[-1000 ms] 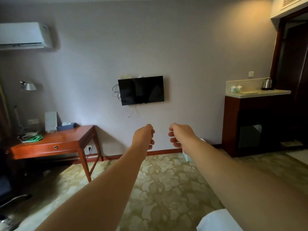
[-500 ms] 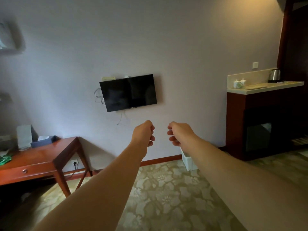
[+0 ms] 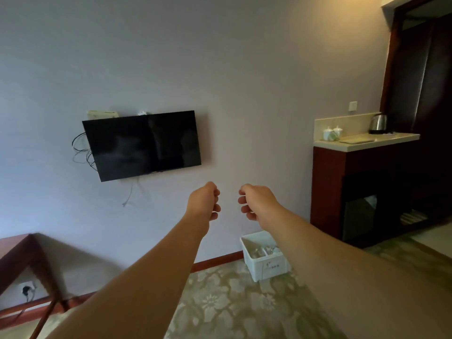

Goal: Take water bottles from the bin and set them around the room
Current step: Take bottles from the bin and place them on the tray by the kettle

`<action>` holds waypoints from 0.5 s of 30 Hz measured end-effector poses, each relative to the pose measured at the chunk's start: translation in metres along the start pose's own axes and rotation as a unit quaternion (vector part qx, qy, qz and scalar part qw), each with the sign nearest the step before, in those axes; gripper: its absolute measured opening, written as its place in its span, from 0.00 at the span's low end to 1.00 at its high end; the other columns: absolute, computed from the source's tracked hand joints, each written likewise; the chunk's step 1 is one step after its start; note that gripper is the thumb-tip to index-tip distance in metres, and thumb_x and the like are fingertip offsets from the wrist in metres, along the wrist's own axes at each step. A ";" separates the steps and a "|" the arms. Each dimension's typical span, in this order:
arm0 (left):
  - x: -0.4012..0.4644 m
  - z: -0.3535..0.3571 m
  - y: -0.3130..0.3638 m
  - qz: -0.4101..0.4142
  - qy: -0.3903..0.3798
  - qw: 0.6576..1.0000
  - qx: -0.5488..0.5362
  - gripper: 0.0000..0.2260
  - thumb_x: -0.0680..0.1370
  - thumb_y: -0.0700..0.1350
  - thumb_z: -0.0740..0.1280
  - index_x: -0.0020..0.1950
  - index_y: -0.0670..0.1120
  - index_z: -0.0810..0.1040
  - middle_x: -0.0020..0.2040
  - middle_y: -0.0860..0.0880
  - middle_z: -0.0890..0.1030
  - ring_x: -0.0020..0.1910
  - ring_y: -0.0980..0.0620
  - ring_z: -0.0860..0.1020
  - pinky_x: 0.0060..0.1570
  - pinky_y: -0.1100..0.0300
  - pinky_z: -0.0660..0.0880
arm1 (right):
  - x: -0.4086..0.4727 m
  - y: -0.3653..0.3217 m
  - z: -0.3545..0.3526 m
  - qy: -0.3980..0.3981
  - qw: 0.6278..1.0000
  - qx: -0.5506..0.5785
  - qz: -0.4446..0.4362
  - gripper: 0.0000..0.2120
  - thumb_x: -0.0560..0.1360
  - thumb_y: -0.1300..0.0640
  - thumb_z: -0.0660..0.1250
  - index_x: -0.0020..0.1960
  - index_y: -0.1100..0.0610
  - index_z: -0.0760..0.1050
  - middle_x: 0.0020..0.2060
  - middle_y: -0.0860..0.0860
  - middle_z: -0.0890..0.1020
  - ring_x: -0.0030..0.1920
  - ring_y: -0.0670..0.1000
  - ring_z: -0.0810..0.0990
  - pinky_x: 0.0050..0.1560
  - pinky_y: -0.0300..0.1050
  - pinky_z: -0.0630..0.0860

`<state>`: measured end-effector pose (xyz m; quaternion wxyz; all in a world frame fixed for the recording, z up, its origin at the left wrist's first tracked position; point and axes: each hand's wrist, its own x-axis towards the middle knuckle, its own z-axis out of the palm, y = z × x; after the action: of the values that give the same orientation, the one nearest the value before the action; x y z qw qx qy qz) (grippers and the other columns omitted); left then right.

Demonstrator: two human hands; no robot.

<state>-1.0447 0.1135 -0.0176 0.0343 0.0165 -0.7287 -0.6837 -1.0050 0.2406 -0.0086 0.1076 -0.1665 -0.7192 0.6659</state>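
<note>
- The left hand [image 3: 204, 201] is held out mid-frame with its fingers curled in loosely and nothing in them.
- The right hand [image 3: 254, 201] hangs just beside it, apart from it, fingers likewise loosely curled and empty.
- Below the right forearm, at lower centre-right of the frame, a white bin [image 3: 265, 266] sits on the patterned carpet [image 3: 220, 302] against the wall; the forearm hides its right part.
- Inside it, clear water bottles [image 3: 259, 252] show as glints; they are too small and blurred to tell whether they stand or lie, or which way their necks point.
- The step in hand looks like the approach to the bin. It would go best by coming close, looking down into it, and only then choosing a grip round a bottle's body.
- Possible spots for bottles: the pale counter [image 3: 362, 141] at right, with a kettle [image 3: 378, 123] and cups [image 3: 332, 133], and the desk corner [image 3: 22, 250] at lower left. A television [image 3: 141, 144] hangs on the wall.
</note>
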 end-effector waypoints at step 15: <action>0.268 0.156 -0.025 -0.036 -0.097 0.995 0.000 0.09 0.76 0.44 0.61 0.39 0.44 0.76 0.32 0.48 0.74 0.30 0.50 0.74 0.36 0.56 0.74 | 0.292 0.008 -0.008 0.058 0.998 -0.008 0.028 0.09 0.78 0.56 0.60 0.50 0.58 0.78 0.40 0.52 0.82 0.34 0.50 0.77 0.32 0.41 0.73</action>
<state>-1.3240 0.2477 -0.0448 -0.0613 -0.0236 -0.7272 -0.6832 -1.2705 0.3606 -0.0355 0.1292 -0.2255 -0.7121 0.6522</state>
